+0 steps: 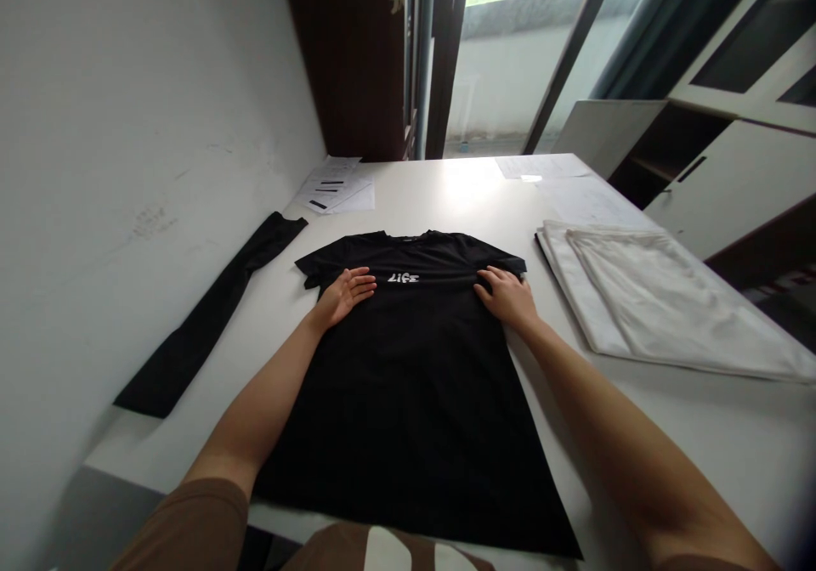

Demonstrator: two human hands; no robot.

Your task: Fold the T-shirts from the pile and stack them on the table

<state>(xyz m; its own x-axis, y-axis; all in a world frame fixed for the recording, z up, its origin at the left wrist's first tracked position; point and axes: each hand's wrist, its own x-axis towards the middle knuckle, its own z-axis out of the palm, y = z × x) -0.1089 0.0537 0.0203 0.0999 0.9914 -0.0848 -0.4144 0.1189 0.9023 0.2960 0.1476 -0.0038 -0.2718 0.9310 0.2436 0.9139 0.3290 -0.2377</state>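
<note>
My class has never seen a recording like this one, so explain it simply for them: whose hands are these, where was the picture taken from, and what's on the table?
There is no machine here, just a person working bare-handed. The single picture comes from a camera worn on that person's head, looking forward and down, so the arms reach in from below.

A black T-shirt lies spread on a white table, collar at the far end. The left hand and right hand rest on it, either side of the white print. Neither seems to grip anything.

To the left lies a long dark piece of fabric; to the right, folded white cloth. Papers lie towards the far end.
</note>
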